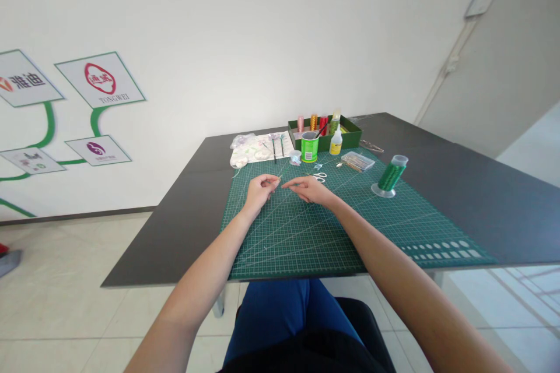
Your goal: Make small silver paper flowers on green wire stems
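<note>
My left hand (261,191) is closed in a pinch above the cutting mat (301,245). A thin green strand (285,169), too fine to make out well, rises from its fingertips. Just to the right, my right hand (310,190) has its fingers stretched out toward the left fingertips, and I see nothing held in it. White-handled scissors (320,177) lie right behind the right hand, partly hidden by it. A spool of green thread (391,176) stands upright on the mat farther right.
Behind the hands stand a green can (310,149), a yellow glue bottle (336,143) and a green box (350,139) with several thread spools. A clear plastic case (357,161) lies right of them. At the back left, thin dark tools (274,148) rest on a white sheet (256,150).
</note>
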### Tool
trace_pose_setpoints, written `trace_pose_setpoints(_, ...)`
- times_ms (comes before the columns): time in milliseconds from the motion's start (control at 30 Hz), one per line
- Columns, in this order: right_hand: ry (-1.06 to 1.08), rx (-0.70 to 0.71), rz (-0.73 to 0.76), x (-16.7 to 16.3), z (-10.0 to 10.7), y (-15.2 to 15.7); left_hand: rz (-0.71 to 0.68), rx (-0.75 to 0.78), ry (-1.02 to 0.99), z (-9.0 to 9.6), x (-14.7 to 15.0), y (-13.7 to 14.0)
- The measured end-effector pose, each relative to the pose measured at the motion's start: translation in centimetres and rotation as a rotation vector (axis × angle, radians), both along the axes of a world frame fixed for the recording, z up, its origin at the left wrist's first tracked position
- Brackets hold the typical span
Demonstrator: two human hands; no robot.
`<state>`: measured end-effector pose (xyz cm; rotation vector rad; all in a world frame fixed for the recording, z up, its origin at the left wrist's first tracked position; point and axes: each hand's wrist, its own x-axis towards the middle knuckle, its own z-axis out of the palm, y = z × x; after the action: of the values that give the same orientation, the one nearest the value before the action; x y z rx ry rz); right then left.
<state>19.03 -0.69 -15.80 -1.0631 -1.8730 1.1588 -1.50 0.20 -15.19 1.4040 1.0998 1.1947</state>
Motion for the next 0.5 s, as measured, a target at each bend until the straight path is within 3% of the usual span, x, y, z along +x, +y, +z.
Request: trace_pose_setpoints(500, -0.002, 0.005, -0.001, 0.01, 0.33, -0.22, -0.035, -0.08, -0.059, 0.36, 0.03, -0.34)
